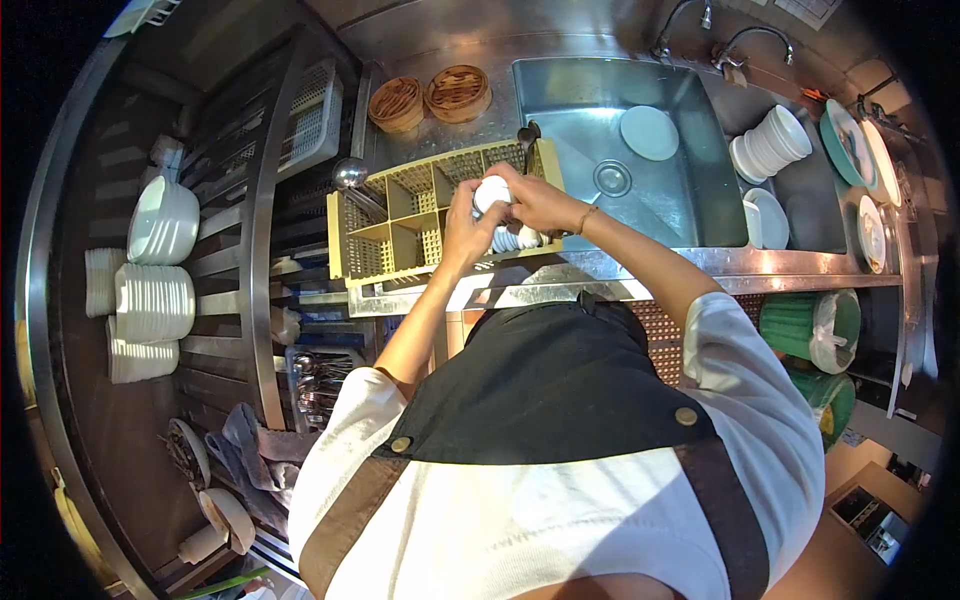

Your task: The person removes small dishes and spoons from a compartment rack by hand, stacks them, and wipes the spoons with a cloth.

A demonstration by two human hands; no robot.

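fingers [466, 197] around white crockery [491, 194], wall sheet [808, 10] illegible

Before you, the divided rack [335, 235] sits at the counter's [620, 264] near edge, small dishes [503, 240] in its near right part. Two steamers [458, 94] stand behind it, toward the counter's far left corner. Right of the rack, the sink [640, 222] holds a plate [649, 133]; the next basin [825, 215] holds stacked bowls [772, 145] toward its far edge.

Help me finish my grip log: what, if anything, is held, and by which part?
A small white dish, held at its edges by the left hand and right hand; exact contacts are unclear.
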